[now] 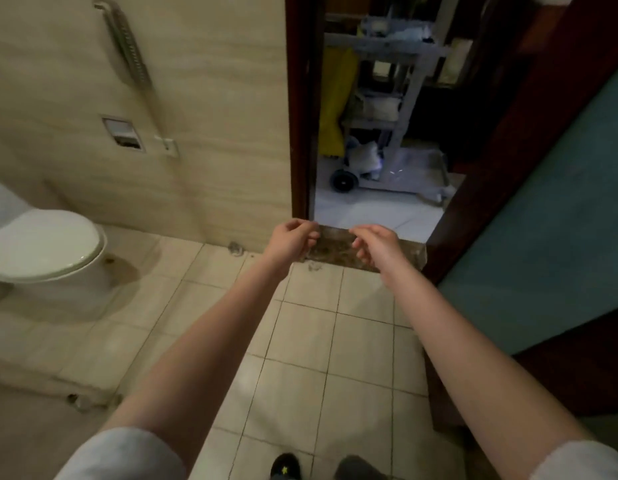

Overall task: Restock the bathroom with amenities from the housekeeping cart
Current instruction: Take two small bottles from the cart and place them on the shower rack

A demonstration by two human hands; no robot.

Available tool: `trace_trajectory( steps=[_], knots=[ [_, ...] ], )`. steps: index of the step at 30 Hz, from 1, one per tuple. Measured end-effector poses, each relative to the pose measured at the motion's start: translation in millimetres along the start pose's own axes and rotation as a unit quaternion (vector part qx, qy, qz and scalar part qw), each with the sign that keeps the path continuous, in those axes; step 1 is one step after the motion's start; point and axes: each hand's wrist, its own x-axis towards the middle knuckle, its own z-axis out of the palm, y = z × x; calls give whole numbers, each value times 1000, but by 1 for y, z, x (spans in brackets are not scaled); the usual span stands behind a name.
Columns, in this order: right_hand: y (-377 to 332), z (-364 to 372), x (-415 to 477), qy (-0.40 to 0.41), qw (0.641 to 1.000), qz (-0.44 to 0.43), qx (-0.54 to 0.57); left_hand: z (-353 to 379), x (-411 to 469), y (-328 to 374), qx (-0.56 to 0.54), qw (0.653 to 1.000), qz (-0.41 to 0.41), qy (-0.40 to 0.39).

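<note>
Both my arms reach forward over the tiled bathroom floor toward the doorway. My left hand [292, 242] and my right hand [373, 245] hang side by side above the dark stone threshold [332, 251], fingers loosely curled, holding nothing. Beyond the doorway stands the grey housekeeping cart [394, 98] on a white floor, with a yellow bag [337, 98] on its left side, folded white items on a middle shelf [380, 107] and blue and white things on its top shelf. The view is blurred, so the cart's small items are unclear.
A white toilet [48, 251] with its lid down sits at the left. On the beige wall are a slanted grab bar [125, 43] and a recessed paper holder [124, 135]. The dark wooden door frame [300, 105] borders the opening; the open door [543, 209] stands at the right.
</note>
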Motion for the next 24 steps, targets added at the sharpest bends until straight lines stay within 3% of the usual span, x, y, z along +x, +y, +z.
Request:
trace_trajectory(
  steps=[11, 17, 24],
  knots=[
    [-56, -91, 188, 112, 993, 2, 30, 125, 218, 65, 62, 992, 4, -111],
    [-100, -160, 322, 120, 993, 5, 10, 208, 342, 119, 75, 992, -3, -103],
    [-174, -205, 470, 126, 991, -32, 26, 270, 480, 201, 58, 990, 52, -116]
  ],
)
